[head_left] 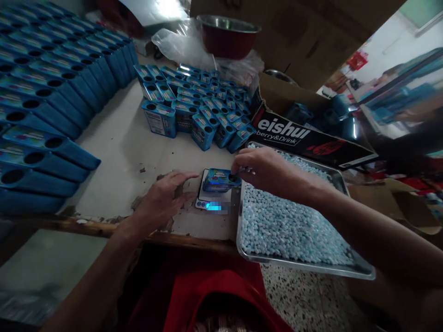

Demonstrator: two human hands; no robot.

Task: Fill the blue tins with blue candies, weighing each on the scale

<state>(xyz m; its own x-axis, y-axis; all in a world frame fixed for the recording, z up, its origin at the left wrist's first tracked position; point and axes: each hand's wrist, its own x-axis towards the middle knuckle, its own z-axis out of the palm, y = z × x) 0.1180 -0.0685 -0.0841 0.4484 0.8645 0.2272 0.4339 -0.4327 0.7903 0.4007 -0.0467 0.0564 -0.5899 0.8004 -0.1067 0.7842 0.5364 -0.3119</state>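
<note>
A small blue tin (216, 180) with a dark round hole at its right end rests on a digital scale (201, 193) with a glowing display. My right hand (265, 169) is over the tin's hole end, its fingertips pinched together; what they hold is too small or hidden to make out. To the left of the scale, my left hand (165, 196) is open, fingers pointing toward the tin with nothing in them. Pale blue and white candies (287, 226) fill a metal tray (308, 267) below my right forearm.
Rows of blue tins (51, 83) with round holes cover the table's left side. Several more tins (204, 131) stand behind the scale. A black printed carton (311, 143) holding tins borders the tray. At the back, a red metal bowl (228, 39) sits on clear plastic.
</note>
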